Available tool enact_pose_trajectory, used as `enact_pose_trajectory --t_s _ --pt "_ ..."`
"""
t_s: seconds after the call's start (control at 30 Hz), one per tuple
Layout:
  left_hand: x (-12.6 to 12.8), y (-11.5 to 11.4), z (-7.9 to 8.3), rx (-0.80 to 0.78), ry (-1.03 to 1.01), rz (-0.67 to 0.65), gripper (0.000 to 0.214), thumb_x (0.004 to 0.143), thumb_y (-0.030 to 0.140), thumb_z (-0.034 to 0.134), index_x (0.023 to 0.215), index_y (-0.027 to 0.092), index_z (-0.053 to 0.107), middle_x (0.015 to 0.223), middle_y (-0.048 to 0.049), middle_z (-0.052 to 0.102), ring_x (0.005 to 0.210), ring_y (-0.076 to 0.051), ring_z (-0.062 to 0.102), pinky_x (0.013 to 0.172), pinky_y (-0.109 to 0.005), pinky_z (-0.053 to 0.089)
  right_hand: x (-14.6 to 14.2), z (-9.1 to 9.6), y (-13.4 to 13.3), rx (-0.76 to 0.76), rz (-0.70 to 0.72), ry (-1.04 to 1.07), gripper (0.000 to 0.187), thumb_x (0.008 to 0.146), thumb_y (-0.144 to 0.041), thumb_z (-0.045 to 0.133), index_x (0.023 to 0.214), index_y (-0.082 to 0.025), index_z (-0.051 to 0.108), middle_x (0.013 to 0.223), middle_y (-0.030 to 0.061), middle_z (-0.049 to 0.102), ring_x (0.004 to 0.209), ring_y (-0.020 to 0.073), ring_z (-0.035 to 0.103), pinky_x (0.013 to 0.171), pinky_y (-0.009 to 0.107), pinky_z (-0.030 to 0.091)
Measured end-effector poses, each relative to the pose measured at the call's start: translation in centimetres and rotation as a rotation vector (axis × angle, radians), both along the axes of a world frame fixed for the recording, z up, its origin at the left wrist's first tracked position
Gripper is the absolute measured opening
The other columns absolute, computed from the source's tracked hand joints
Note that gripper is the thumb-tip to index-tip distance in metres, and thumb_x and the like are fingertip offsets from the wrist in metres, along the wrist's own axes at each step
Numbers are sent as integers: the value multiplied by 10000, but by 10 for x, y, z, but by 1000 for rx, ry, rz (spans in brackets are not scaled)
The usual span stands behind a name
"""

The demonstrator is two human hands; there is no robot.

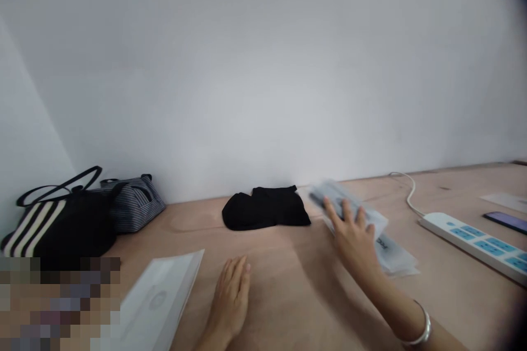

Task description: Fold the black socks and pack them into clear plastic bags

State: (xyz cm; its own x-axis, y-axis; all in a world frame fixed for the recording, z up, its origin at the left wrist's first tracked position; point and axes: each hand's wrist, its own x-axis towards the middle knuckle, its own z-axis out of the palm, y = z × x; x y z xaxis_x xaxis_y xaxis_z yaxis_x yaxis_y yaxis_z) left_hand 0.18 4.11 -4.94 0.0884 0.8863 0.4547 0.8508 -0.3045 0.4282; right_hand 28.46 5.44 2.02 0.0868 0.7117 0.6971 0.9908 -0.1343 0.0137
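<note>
My right hand (353,233) is on a frosted plastic bag (376,218) with something dark showing inside; the bag's far end is blurred by motion. Its fingers are spread over the top, and the thumb is hard to make out. Under it lie more frosted bags (397,256) with dark lettering. My left hand (231,299) rests on the wooden table (280,274), fingers stretched out and holding nothing. Just left of that hand is a white, flat plastic packet (154,301) with a faint round print. A folded black cloth item (265,208) lies flat near the wall.
At the far left stand a black bag with white stripes (78,225) and a striped pouch (138,205). A white power strip (465,236) with a cord (410,192) lies on the right, beside a phone (506,221). The pale wall (263,77) bounds the table's back.
</note>
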Motion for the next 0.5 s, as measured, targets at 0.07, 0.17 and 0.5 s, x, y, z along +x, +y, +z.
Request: enact_pose_trajectory --t_s 0.07,0.17,0.5 --pt "3 -2 4 -47 99 -18 411 916 378 250 1166 190 516 1238 -85 517 1181 -235 423 965 -485 342 16 -15 10 -45 -174 129 531 814 -160 368 1339 -224 313 1285 272 356 1087 535 358 626 739 278" --pt "7 -8 10 -111 253 -77 424 885 441 305 1176 219 520 1276 -96 480 1211 -274 377 976 -524 291 30 -39 20 -190 -189 248 446 792 -265 433 1227 -177 472 1185 312 432 1039 567 381 580 796 147" --pt "18 -9 45 -221 522 -96 482 814 457 410 1198 182 507 1226 -152 515 1113 -324 476 871 -483 402 -19 6 5 -617 806 -69 212 738 -342 578 909 -228 629 863 61 637 784 214 598 773 399 416"
